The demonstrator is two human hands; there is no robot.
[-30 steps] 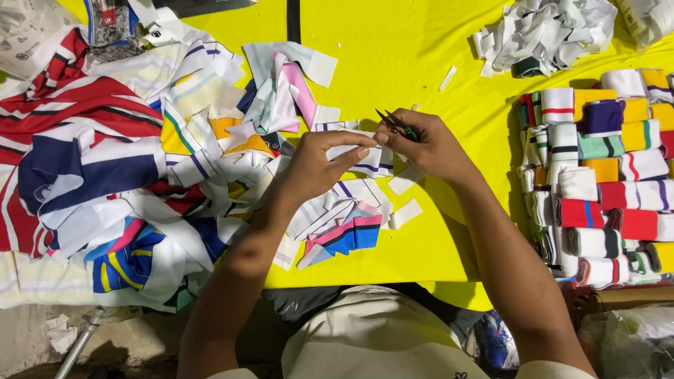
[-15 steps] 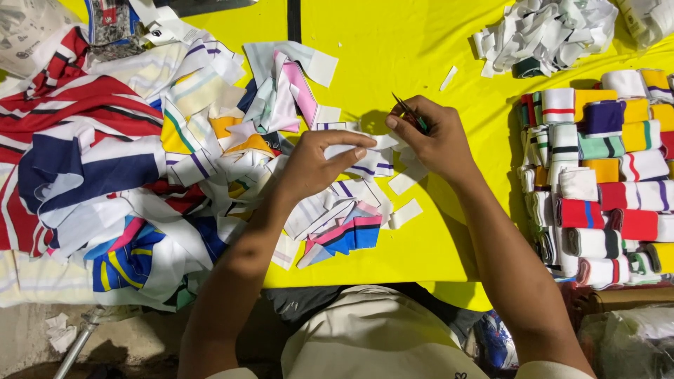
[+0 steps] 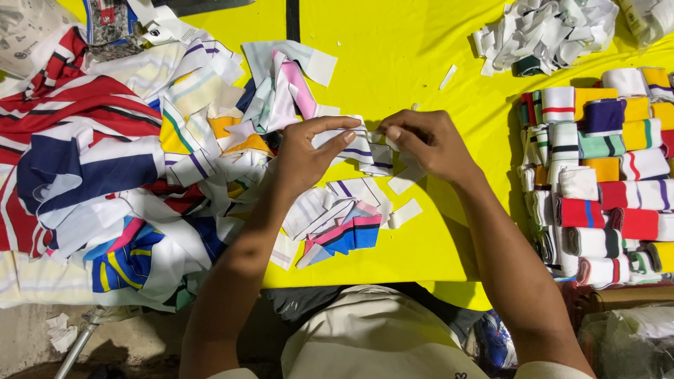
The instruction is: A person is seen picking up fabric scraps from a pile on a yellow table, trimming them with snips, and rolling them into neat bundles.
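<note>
My left hand (image 3: 309, 151) and my right hand (image 3: 430, 144) meet over the yellow table (image 3: 393, 63). Each pinches an end of a small white fabric strip with dark stripes (image 3: 365, 149), held just above the table between my fingertips. Below my hands lie more cut strips, white with purple lines (image 3: 358, 189) and one in pink, blue and black (image 3: 351, 235). Two small white offcuts (image 3: 406, 212) rest by my right wrist. No scissors show in my right hand.
A big heap of striped knit pieces in red, navy, white and yellow (image 3: 105, 161) covers the left side. Folded colourful ribbed bands stand in rows at the right (image 3: 611, 168). White scraps pile at the top right (image 3: 547, 35).
The scissors that pointed up from my right hand are out of sight. My right hand has dropped a little and closed in on the strip beside my left fingers.
</note>
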